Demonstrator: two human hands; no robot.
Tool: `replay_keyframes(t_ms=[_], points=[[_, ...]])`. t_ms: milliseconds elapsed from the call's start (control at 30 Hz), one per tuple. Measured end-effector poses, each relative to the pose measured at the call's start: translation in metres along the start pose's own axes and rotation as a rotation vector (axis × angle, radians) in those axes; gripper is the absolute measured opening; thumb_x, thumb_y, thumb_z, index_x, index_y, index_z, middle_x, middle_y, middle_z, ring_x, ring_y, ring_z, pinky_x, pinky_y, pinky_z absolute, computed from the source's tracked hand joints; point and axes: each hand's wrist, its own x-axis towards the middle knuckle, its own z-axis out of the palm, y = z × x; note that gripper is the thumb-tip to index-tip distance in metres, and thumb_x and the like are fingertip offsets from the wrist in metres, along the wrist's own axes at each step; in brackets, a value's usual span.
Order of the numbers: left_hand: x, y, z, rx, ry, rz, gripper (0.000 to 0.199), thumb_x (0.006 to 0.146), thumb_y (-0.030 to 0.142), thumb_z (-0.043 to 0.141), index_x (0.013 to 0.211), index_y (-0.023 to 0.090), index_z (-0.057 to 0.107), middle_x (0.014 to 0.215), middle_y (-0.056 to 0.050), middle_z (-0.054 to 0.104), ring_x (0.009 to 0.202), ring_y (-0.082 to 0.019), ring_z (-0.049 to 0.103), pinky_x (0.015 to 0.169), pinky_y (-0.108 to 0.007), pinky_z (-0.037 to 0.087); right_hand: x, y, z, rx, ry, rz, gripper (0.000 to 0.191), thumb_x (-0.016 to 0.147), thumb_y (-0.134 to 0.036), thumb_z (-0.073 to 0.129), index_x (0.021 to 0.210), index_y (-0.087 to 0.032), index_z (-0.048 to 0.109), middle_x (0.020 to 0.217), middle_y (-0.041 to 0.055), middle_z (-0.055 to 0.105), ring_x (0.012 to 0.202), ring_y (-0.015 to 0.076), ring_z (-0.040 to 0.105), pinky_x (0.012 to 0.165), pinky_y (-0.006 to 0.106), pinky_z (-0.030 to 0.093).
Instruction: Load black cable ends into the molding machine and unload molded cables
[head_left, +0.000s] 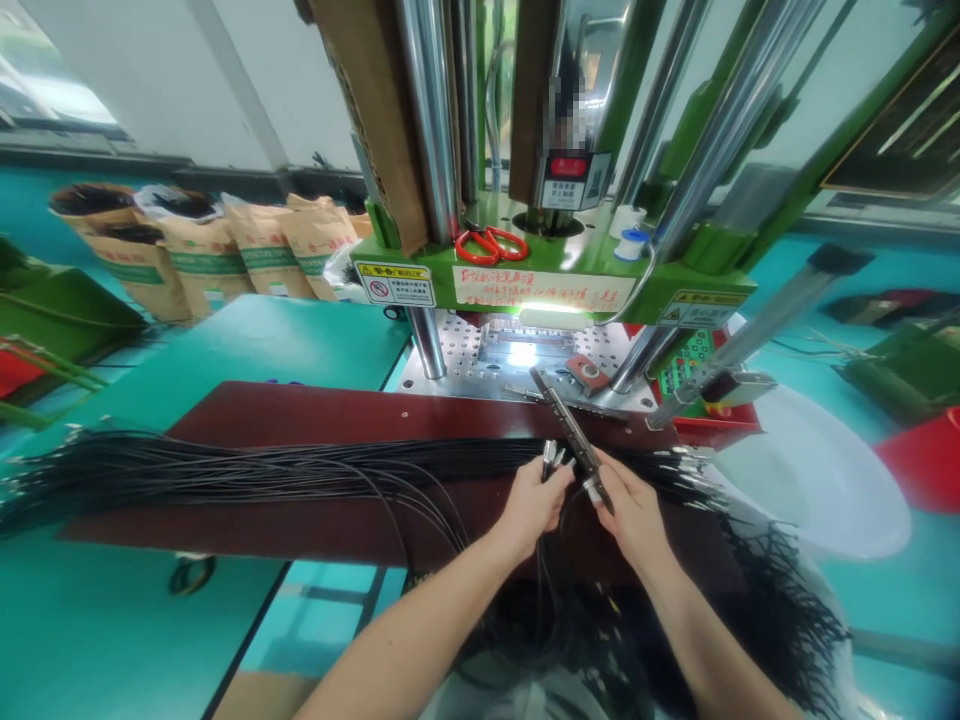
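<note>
My left hand [534,505] is closed around black cables with silvery connector ends [550,456] that stick up between its fingers. My right hand [634,508] grips the lower end of a long dark metal bar [566,425], which slants up and left toward the press. Small white pieces show beside the bar's lower end, near the right fingertips. Both hands are over a dark red board [315,415]. A long bundle of black cables [225,468] lies across this board behind the hands.
Ahead stands a green press with a perforated metal plate [457,350], red-handled scissors [491,245] and a blue-white spool [632,243] on it. A red-grey block [587,373] lies on the plate. Right are a red control box [720,425] and a white round surface [840,480]; paper sacks [202,255] stand back left.
</note>
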Motion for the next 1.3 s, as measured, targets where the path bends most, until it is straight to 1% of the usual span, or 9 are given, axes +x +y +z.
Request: replay_keyframes(t_ms=[200,400,533,600,667,767,867,1000,1300], points=[[0.002,-0.001,0.000,0.026,-0.032,-0.040,0.031,0.066,0.044,0.061,0.066,0.016,0.047,0.038,0.011,0.025,0.031,-0.001,0.017,0.030,-0.015,0.013,-0.001,0.006,-0.003,-0.111,-0.047,-0.030,0.042,0.075,-0.044,0.058,0.112,-0.025,0.059,0.062,-0.0014,0.056,0.042,0.0055,0.040,0.037,0.018,0.031],[0.002,-0.005,0.002,0.104,0.068,0.054,0.028,0.069,0.041,0.058,0.063,0.016,0.047,0.036,0.010,0.030,0.029,-0.003,0.023,0.030,-0.017,0.020,-0.001,0.009,-0.003,-0.299,-0.081,-0.205,0.041,0.076,-0.041,0.057,0.113,-0.023,0.059,0.072,0.0010,0.060,0.054,0.0086,0.047,0.049,0.021,0.042],[0.006,-0.002,-0.004,0.100,0.134,0.213,0.030,0.073,0.044,0.053,0.065,0.015,0.047,0.042,0.007,0.038,0.034,-0.004,0.031,0.034,-0.016,0.026,0.000,0.008,-0.003,-0.165,-0.065,-0.100,0.039,0.075,-0.042,0.058,0.111,-0.025,0.060,0.074,0.0010,0.060,0.053,0.0082,0.048,0.046,0.020,0.041],[0.009,0.002,-0.009,0.028,0.208,0.228,0.032,0.077,0.047,0.046,0.069,0.017,0.046,0.042,0.009,0.034,0.034,-0.004,0.028,0.033,-0.016,0.026,0.002,0.008,-0.004,-0.094,-0.045,-0.046,0.038,0.075,-0.042,0.059,0.110,-0.026,0.060,0.072,0.0003,0.060,0.051,0.0073,0.047,0.043,0.018,0.038],[0.010,0.003,-0.013,-0.037,0.235,0.202,0.031,0.079,0.049,0.041,0.074,0.019,0.043,0.040,0.011,0.027,0.032,-0.004,0.022,0.030,-0.016,0.022,0.002,0.006,-0.003,-0.058,-0.034,-0.023,0.039,0.074,-0.042,0.060,0.110,-0.026,0.060,0.070,-0.0002,0.059,0.049,0.0066,0.046,0.040,0.017,0.035],[0.009,0.001,-0.015,0.007,0.175,0.198,0.027,0.076,0.046,0.047,0.073,0.020,0.040,0.042,0.011,0.028,0.032,-0.004,0.021,0.030,-0.015,0.018,0.002,0.003,-0.001,-0.084,-0.032,-0.006,0.040,0.072,-0.042,0.062,0.107,-0.025,0.061,0.069,0.0001,0.059,0.049,0.0068,0.046,0.040,0.017,0.034],[0.009,-0.003,-0.015,0.121,0.123,0.207,0.027,0.069,0.040,0.059,0.067,0.018,0.044,0.044,0.009,0.033,0.034,-0.002,0.024,0.033,-0.016,0.018,0.000,0.000,-0.001,-0.126,-0.064,0.014,0.038,0.071,-0.042,0.062,0.105,-0.024,0.063,0.067,-0.0004,0.058,0.049,0.0066,0.045,0.041,0.018,0.035],[0.011,-0.005,-0.016,0.182,0.173,0.207,0.026,0.064,0.036,0.064,0.063,0.014,0.050,0.046,0.008,0.036,0.037,-0.002,0.025,0.037,-0.017,0.020,0.001,0.001,-0.004,-0.127,-0.103,0.026,0.038,0.073,-0.042,0.061,0.106,-0.025,0.062,0.066,-0.0004,0.057,0.047,0.0059,0.043,0.039,0.017,0.032],[0.011,-0.005,-0.017,0.225,0.202,0.221,0.025,0.062,0.035,0.064,0.061,0.014,0.051,0.046,0.007,0.036,0.039,-0.003,0.028,0.040,-0.018,0.023,0.001,0.001,-0.004,-0.166,-0.104,0.016,0.041,0.073,-0.044,0.060,0.108,-0.023,0.061,0.067,0.0007,0.056,0.046,0.0062,0.042,0.038,0.018,0.031]])
